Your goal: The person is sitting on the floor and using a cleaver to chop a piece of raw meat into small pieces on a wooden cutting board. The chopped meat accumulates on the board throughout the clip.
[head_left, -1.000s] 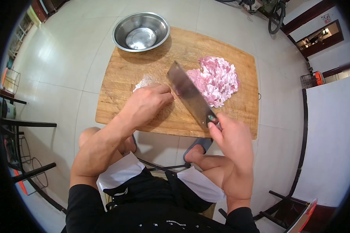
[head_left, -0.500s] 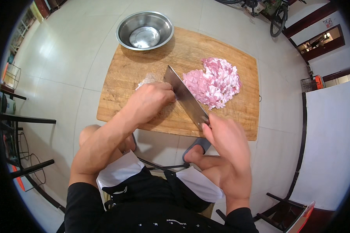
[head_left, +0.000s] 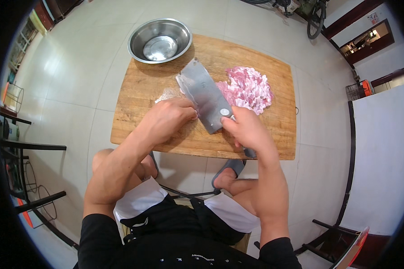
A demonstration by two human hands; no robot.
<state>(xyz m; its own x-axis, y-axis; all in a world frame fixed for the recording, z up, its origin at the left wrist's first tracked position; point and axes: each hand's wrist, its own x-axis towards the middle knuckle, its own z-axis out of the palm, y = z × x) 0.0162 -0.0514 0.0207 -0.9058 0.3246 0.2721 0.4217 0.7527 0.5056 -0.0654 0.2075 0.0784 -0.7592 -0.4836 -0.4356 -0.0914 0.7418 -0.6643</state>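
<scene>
My right hand [head_left: 249, 127] is closed round the handle of a cleaver [head_left: 203, 92]. Its broad steel blade is tilted flat-side up and slants toward the far left, over the wooden cutting board [head_left: 143, 85]. Close by the blade's left side, my left hand [head_left: 174, 117] has its fingers curled down at the board; whatever lies under them is hidden. Pale bits [head_left: 168, 94] show just beyond that hand's knuckles. A heap of sliced pink and white raw meat [head_left: 251, 89] lies to the right of the blade.
A steel bowl [head_left: 134, 50] stands at the board's far left corner. Dark-legged furniture [head_left: 33, 146] is at the left, and a white-topped table [head_left: 381, 166] at the right. Tiled floor [head_left: 98, 85] surrounds the board, with a bicycle wheel [head_left: 317, 21] far off.
My right hand has turned the cleaver from nearly upright to flat-side up, moving it slightly away from me and left. My left hand stays curled in nearly the same place.
</scene>
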